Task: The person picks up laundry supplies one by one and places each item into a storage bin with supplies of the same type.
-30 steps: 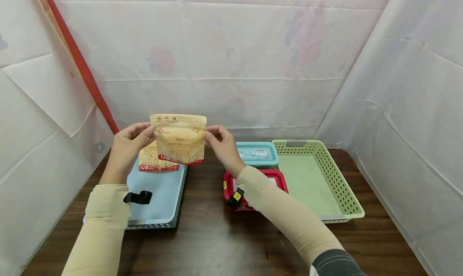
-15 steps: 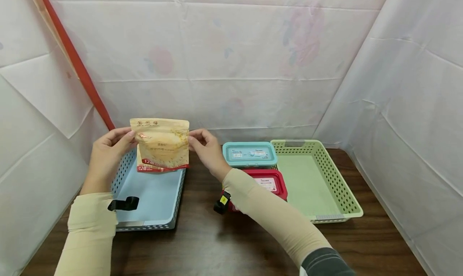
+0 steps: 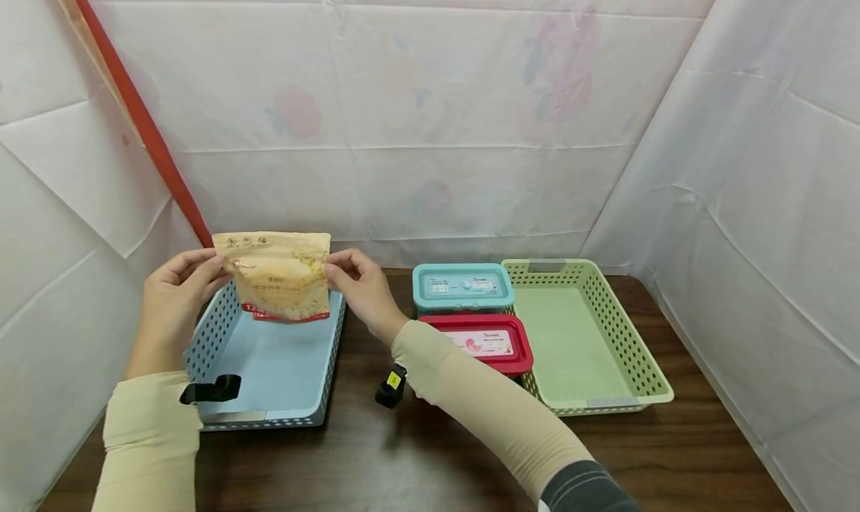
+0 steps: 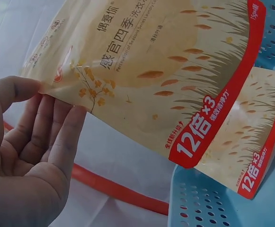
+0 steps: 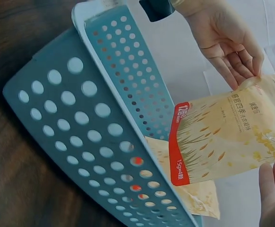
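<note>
A beige laundry capsule pouch (image 3: 278, 273) with a red bottom band is held up over the far part of the blue basket (image 3: 282, 378). My left hand (image 3: 171, 303) pinches its left edge between thumb and fingers. At the opposite edge, my right hand (image 3: 366, 292) grips it near the top corner. A second matching pouch (image 4: 243, 132) stands in the basket behind the held one, its lower part showing in the left wrist view. From the head, the held pouch hides nearly all of it.
Right of the basket are a light blue lidded box (image 3: 463, 286) and a red lidded box (image 3: 487, 344), the latter partly behind my right forearm. A green perforated basket (image 3: 578, 340) stands beside them on the dark wooden table (image 3: 363, 452). White sheeting (image 3: 430, 124) surrounds the table.
Both hands have carried the pouch left and slightly down. It now covers most of the second pouch in the head view, and my right forearm has uncovered more of the red box.
</note>
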### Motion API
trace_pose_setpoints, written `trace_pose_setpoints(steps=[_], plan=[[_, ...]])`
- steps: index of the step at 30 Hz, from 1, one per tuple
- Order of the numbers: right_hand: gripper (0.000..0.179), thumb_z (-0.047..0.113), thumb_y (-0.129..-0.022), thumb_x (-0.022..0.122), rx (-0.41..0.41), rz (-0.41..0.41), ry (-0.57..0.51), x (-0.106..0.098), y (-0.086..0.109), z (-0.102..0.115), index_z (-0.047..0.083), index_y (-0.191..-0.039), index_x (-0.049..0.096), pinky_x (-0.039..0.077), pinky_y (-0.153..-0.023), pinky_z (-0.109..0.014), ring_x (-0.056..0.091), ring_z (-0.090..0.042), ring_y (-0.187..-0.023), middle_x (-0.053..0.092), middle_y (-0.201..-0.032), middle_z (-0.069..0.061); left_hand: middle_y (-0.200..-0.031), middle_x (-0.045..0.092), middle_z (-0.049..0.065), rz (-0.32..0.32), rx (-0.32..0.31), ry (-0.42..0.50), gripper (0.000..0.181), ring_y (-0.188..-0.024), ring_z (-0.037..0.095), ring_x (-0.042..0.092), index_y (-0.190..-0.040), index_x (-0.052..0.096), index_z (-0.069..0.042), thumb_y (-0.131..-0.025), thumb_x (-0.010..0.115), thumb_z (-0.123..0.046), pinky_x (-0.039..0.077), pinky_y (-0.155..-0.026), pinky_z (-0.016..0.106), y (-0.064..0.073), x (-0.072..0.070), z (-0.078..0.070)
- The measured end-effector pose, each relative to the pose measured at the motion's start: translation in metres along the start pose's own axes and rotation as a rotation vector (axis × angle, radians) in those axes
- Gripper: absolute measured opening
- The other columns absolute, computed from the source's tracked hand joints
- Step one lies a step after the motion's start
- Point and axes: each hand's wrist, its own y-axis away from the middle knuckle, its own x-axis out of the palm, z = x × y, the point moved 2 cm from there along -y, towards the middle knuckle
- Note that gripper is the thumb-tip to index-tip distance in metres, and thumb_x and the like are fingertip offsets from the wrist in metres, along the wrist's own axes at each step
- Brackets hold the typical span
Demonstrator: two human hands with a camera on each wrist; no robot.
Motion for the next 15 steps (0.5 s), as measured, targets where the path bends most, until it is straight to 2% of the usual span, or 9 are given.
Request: trace_pose_setpoints(steps=[4,7,12,15], plan=[[0.016,0.011,-0.101,0.063,0.026,-0.005,-0.042,0.005,0.002,-0.009,0.004,-0.114,0.066,0.055,-0.092,-0.043,0.063,-0.017,-0.093,0.063,-0.1,0.001,-0.107,0.067,0.003,0.001,-0.034,-0.004,0.022,-0.091,0.01,0.07,-0.114,0.069,-0.003,-0.093,0.072,-0.009,0.054,-0.084,0.023,0.003,-0.006,0.003],[0.015,0.011,-0.101,0.063,0.052,-0.004,-0.057,0.01,0.004,-0.016,0.004,-0.114,0.067,0.056,-0.091,-0.04,0.064,-0.016,-0.093,0.063,-0.1,0.003,-0.107,0.067,0.002,0.003,-0.056,-0.003,0.021,-0.091,0.01,0.07,-0.113,0.069,-0.003,-0.094,0.071,-0.009,0.054,-0.084,0.022,0.006,-0.013,0.005],[0.014,0.013,-0.1,0.064,0.09,-0.018,-0.041,0.014,0.006,-0.023,0.007,-0.112,0.068,0.056,-0.09,-0.038,0.065,-0.02,-0.094,0.064,-0.098,0.004,-0.104,0.069,-0.001,-0.001,-0.083,-0.054,0.021,-0.09,0.008,0.07,-0.112,0.07,-0.006,-0.093,0.073,-0.013,0.054,-0.081,0.02,0.009,-0.021,0.011],[0.013,0.014,-0.1,0.065,0.1,-0.031,-0.016,0.014,0.006,-0.025,0.009,-0.111,0.069,0.056,-0.09,-0.042,0.065,-0.018,-0.092,0.064,-0.097,0.005,-0.104,0.068,-0.002,0.004,-0.096,-0.069,0.021,-0.089,0.007,0.069,-0.112,0.07,-0.007,-0.093,0.073,-0.015,0.055,-0.08,0.019,0.008,-0.025,0.014]])
